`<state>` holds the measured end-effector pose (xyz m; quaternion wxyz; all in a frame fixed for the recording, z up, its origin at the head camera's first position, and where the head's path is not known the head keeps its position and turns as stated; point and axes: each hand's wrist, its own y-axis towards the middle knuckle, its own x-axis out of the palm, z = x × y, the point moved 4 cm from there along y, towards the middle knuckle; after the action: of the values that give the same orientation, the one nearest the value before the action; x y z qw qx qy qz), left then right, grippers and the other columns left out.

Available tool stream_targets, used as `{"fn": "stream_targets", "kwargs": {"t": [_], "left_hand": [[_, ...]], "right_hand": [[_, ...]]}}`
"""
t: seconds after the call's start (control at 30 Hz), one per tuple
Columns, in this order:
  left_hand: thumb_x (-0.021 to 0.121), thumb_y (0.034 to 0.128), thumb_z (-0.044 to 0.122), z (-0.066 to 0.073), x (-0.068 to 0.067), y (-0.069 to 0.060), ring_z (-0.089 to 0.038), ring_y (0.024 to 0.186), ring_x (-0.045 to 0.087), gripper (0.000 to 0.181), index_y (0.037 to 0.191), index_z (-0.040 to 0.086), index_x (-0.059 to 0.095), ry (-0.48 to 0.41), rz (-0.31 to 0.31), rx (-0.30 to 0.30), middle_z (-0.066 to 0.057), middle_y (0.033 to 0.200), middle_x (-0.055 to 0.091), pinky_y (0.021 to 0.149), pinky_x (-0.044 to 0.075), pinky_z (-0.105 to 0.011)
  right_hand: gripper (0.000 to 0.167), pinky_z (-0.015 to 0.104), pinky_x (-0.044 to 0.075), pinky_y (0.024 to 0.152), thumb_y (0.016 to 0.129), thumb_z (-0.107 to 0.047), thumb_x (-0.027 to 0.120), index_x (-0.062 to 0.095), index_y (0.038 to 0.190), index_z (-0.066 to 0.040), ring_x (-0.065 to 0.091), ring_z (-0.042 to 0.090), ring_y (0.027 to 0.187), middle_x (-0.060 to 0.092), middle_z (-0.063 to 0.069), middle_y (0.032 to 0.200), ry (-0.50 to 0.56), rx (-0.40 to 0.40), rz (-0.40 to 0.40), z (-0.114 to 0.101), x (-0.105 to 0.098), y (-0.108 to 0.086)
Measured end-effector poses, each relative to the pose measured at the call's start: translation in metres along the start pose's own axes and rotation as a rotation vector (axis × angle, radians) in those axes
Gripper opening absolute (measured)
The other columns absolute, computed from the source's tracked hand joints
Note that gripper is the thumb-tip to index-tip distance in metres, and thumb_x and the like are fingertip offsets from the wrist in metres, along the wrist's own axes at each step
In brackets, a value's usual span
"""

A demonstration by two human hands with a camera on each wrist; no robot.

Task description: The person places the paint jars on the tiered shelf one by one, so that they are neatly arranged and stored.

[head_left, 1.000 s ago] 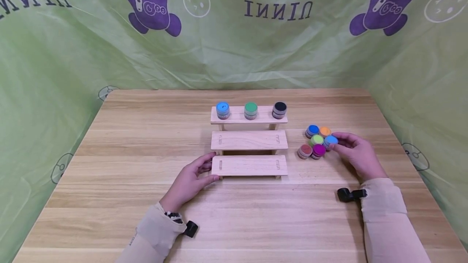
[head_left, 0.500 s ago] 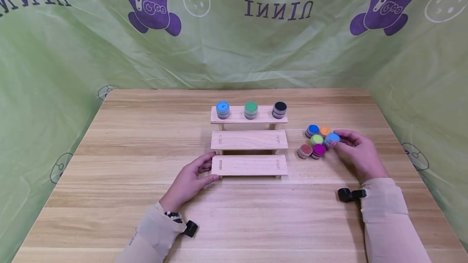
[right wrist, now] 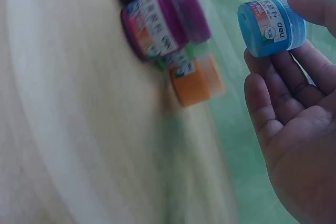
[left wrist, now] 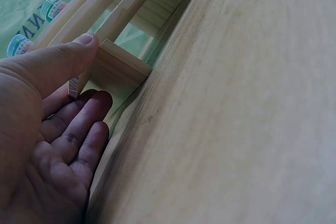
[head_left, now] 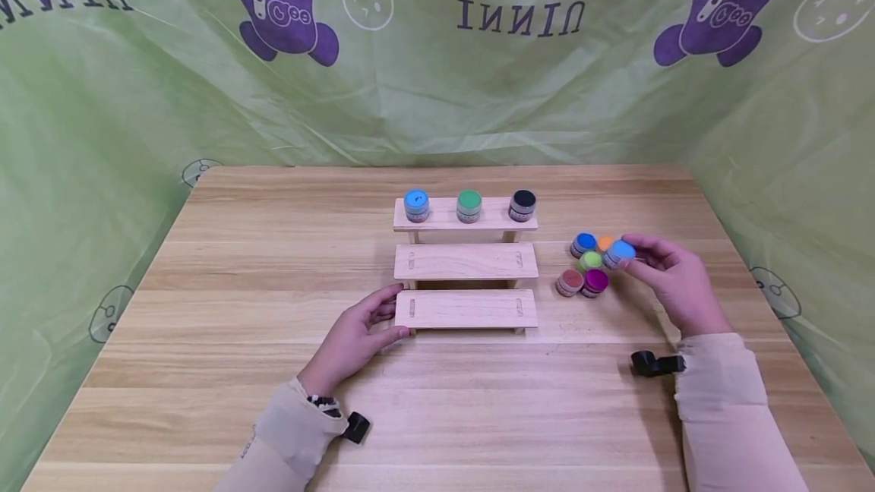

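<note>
Left hand [head_left: 350, 342] at three-tier wooden rack's [head_left: 466, 263] 8 o'clock, half-curled, pinching bottom tier | right hand [head_left: 673, 287] at 3, half-curled, pinching light-blue paint jar [head_left: 620, 252] | five paint jars [head_left: 590, 261], 3 o'clock, unshelved | three lidded jars [head_left: 469, 205], 12 o'clock, top tier: seemingly one-third done

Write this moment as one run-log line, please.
right hand: holds light-blue jar | left hand: holds front shelf | back shelf: three jars
</note>
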<state>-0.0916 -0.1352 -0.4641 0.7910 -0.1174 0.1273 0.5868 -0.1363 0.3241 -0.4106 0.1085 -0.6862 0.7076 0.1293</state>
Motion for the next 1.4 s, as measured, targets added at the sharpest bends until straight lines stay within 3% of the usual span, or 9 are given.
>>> {"fn": "stream_targets", "kwargs": {"t": [0.3, 0.9, 1.23, 1.4], "left_hand": [[0.083, 0.0840, 0.015, 0.000, 0.000, 0.000, -0.026, 0.114, 0.065, 0.072, 0.147, 0.008, 0.049, 0.014, 0.005, 0.002, -0.012, 0.121, 0.068, 0.099, 0.051, -0.041], [0.083, 0.0840, 0.017, -0.001, -0.001, 0.000, -0.027, 0.115, 0.064, 0.073, 0.148, 0.009, 0.049, 0.019, 0.003, 0.000, -0.012, 0.121, 0.068, 0.099, 0.051, -0.042], [0.083, 0.0841, 0.018, 0.000, -0.001, 0.000, -0.027, 0.115, 0.064, 0.073, 0.148, 0.009, 0.049, 0.029, 0.003, 0.000, -0.012, 0.122, 0.068, 0.100, 0.051, -0.042], [0.083, 0.0843, 0.017, 0.000, -0.001, -0.001, -0.026, 0.115, 0.064, 0.073, 0.148, 0.009, 0.049, 0.023, 0.003, -0.006, -0.012, 0.121, 0.068, 0.100, 0.051, -0.042]], "right_hand": [[0.037, 0.011, 0.052, 0.083, 0.092, -0.005, 0.073, 0.064, 0.127, -0.001, 0.065, 0.000, 0.097, 0.068, -0.013, 0.109, -0.048, -0.088, -0.028, -0.018, 0.009, -0.003], [0.038, 0.014, 0.054, 0.081, 0.089, 0.003, 0.074, 0.063, 0.125, 0.005, 0.067, 0.003, 0.096, 0.068, -0.012, 0.109, -0.082, -0.142, -0.053, -0.045, 0.027, -0.010], [0.036, 0.019, 0.057, 0.076, 0.089, 0.004, 0.073, 0.064, 0.124, 0.005, 0.070, 0.009, 0.090, 0.070, -0.004, 0.111, 0.023, -0.185, -0.125, -0.060, 0.042, -0.016], [0.038, 0.019, 0.057, 0.076, 0.088, 0.008, 0.072, 0.063, 0.125, 0.007, 0.070, 0.008, 0.089, 0.070, -0.003, 0.111, 0.050, -0.231, -0.118, -0.062, 0.050, -0.015]]}}
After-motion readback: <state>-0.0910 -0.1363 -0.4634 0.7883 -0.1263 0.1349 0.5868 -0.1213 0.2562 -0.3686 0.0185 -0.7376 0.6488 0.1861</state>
